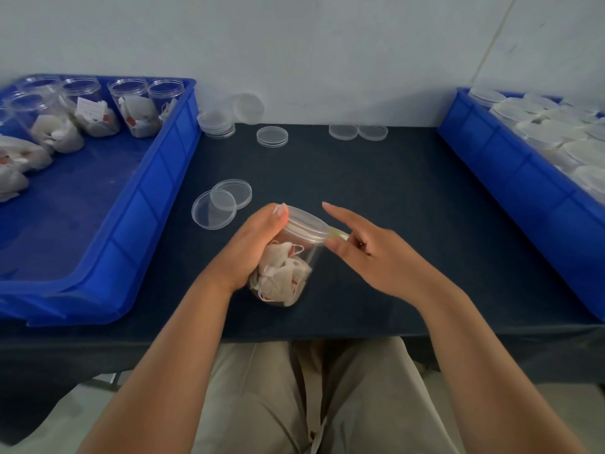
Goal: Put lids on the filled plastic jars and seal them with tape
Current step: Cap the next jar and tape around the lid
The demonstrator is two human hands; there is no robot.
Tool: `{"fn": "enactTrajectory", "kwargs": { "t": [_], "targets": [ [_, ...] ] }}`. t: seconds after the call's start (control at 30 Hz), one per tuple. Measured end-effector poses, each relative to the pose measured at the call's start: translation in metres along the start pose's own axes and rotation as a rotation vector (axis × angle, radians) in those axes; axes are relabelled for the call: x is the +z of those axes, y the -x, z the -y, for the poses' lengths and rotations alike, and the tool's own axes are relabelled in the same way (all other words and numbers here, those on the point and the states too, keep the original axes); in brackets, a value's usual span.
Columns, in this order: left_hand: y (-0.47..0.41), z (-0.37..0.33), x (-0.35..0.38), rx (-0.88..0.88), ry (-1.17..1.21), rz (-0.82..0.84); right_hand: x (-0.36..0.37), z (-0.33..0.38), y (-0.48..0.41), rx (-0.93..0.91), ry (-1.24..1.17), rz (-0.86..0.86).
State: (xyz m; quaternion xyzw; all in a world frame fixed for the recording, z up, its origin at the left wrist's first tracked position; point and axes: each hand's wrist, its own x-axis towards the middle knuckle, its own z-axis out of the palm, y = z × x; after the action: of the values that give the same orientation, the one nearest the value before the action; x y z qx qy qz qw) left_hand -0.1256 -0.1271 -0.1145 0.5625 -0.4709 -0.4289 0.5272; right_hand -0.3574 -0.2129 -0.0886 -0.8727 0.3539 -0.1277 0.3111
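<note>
A clear plastic jar [288, 273] filled with white tea bags stands tilted on the dark table, a clear lid [307, 224] on top of it. My left hand [255, 247] grips the jar's left side, thumb up at the lid's rim. My right hand [370, 247] is at the lid's right edge, where thumb and finger pinch a small strip of clear tape [339, 234] that touches the rim; the index finger points up and away.
Two loose lids [222, 203] lie just left of the jar, and more lids [272, 136] sit along the wall. A blue tray [157, 178] at left holds open filled jars [134, 108]. Another blue tray [510, 165] at right holds lidded jars.
</note>
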Motion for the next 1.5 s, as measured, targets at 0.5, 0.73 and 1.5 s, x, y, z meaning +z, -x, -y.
{"fn": "enactTrajectory", "kwargs": {
  "t": [0.5, 0.73, 1.5],
  "targets": [
    [0.029, -0.018, 0.041, -0.001, -0.571, -0.322, 0.024, 0.031, 0.024, 0.025, 0.142, -0.227],
    [0.012, -0.015, 0.027, -0.033, -0.513, -0.375, 0.024, 0.017, 0.021, 0.039, -0.038, -0.108],
    [0.009, -0.020, 0.005, 0.134, -0.330, -0.262, 0.019, 0.026, 0.011, 0.090, 0.072, -0.161]
  ]
}}
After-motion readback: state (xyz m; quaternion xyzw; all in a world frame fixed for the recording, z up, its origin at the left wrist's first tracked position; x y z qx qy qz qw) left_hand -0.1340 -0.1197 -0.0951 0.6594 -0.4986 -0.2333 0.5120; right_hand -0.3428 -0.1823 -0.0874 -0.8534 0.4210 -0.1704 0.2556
